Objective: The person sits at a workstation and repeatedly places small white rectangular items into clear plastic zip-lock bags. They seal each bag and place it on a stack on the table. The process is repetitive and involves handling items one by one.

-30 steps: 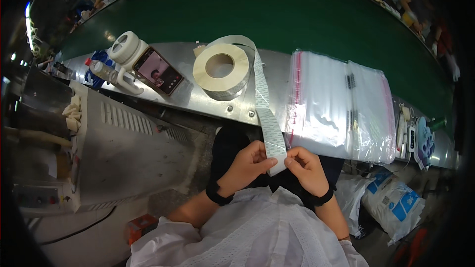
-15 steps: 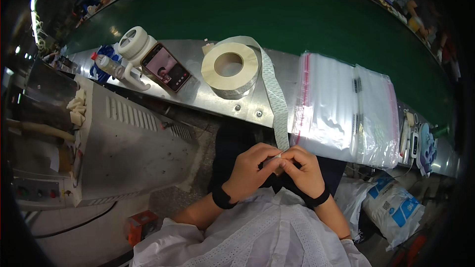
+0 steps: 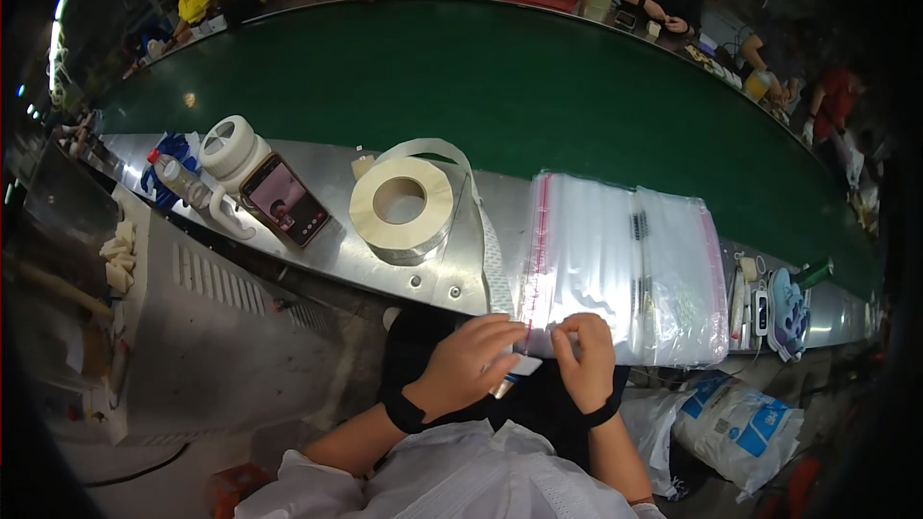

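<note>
My left hand point(image 3: 473, 362) and my right hand point(image 3: 583, 358) meet at the near edge of a stack of clear zip bags point(image 3: 620, 264) on the steel ledge. Both pinch the end of a white label strip point(image 3: 492, 259) that runs back to a big roll of labels point(image 3: 401, 209). A small white label piece shows between my fingers at the lower corner of the bags. Both wrists wear black bands.
A phone point(image 3: 285, 201), a white cup point(image 3: 231, 146) and a small bottle point(image 3: 181, 179) sit at the ledge's left. A green conveyor belt point(image 3: 500, 86) runs behind, with other people along its far side. Small items point(image 3: 784, 312) lie at the right; white sacks point(image 3: 740, 428) below.
My hands have moved right and up from my lap to the edge of the bag stack, carrying the strip's end with them. The view has shifted slightly.
</note>
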`<state>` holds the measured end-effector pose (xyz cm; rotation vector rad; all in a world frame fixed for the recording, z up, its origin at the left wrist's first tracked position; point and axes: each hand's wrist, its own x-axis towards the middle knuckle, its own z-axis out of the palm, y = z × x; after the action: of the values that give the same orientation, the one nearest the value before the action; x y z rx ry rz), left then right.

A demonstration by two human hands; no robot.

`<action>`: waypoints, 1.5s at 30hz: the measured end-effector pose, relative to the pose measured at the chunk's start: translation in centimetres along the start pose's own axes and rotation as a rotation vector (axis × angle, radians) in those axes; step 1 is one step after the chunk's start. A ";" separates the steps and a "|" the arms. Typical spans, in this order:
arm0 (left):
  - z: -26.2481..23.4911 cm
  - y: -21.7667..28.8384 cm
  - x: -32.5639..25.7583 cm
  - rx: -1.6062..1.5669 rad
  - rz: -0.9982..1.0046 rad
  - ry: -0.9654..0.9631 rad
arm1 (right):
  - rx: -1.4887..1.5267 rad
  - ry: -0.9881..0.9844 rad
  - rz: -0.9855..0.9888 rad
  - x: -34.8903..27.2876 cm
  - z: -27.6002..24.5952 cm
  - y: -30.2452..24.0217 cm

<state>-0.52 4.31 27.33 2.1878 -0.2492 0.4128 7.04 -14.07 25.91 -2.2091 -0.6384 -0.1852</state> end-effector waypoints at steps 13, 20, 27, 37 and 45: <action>4.7 -0.6 -1.5 0.333 -0.001 -0.253 | -0.168 0.122 0.013 0.9 1.5 5.1; 4.7 -0.3 -1.3 0.280 -0.085 -0.307 | -0.350 0.075 0.046 1.6 2.5 3.5; 5.3 -0.8 -0.9 0.297 -0.083 -0.291 | -0.185 0.194 -0.071 1.6 3.1 8.5; 10.2 -3.3 11.5 -1.631 -0.610 -0.241 | 0.193 -0.128 0.135 2.2 2.0 12.3; 14.4 -7.6 12.0 -1.789 -0.744 -0.469 | 0.552 0.211 0.498 1.3 -4.1 7.5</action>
<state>16.00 -3.02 18.14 0.4364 0.0209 -0.6053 12.26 -20.67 23.98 -1.7133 0.0001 0.0193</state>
